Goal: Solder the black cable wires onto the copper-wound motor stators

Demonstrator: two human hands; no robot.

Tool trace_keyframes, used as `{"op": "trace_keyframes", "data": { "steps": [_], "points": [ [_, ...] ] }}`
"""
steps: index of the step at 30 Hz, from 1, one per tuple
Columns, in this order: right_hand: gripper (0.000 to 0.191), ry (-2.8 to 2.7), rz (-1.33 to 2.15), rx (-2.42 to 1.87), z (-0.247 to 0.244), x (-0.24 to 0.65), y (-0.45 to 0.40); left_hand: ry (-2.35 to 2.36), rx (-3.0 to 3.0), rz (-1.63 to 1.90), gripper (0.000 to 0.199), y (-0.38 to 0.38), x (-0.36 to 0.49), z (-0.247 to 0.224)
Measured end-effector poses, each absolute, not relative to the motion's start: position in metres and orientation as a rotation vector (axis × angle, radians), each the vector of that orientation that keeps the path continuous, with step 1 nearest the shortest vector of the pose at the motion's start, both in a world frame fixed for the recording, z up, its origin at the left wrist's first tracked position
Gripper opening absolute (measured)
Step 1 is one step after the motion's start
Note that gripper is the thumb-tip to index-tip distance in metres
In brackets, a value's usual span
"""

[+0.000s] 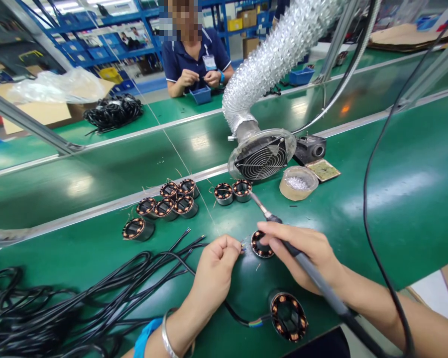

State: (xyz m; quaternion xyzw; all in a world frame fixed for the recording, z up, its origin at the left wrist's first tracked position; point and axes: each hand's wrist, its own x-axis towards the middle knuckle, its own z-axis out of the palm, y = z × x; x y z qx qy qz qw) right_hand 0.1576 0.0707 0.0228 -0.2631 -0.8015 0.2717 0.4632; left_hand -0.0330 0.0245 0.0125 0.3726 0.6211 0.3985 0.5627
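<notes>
My left hand (pixel 217 266) is closed in a pinch on the stripped end of a black cable (pixel 182 262), whose fine wires poke out to the right. My right hand (pixel 309 253) grips a soldering iron (pixel 313 276) like a pen, its tip pointing up and left. Under the right fingertips lies a small motor stator (pixel 255 246) with copper windings, partly covered; whether the fingers touch it I cannot tell. Nearer to me, another stator (pixel 288 318) has a black cable with coloured wires running to it.
Several stators (pixel 166 209) stand in a group at the back left, and two more stators (pixel 224 194) beside the fume extractor (pixel 262 159). A round tub (pixel 297 184) holds silvery bits. Black cables (pixel 78 303) cover the left. Across the bench sits a co-worker (pixel 194 59).
</notes>
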Motion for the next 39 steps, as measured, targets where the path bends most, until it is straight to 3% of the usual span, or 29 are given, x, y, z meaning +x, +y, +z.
{"op": "trace_keyframes", "data": {
  "steps": [10, 17, 39],
  "points": [
    [0.017, -1.53, 1.06, -0.769, 0.026, 0.175, 0.071, 1.54, 0.941, 0.935, 0.025, 0.019, -0.033, 0.013],
    [0.01, -1.546, 1.128, -0.769, 0.023, 0.172, 0.072, 1.532, 0.935, 0.94, 0.025, 0.016, -0.032, 0.013],
    [0.025, -1.838, 0.771, -0.55, 0.035, 0.165, 0.062, 1.561, 0.996, 0.891, 0.028, 0.015, -0.031, 0.018]
  ]
}}
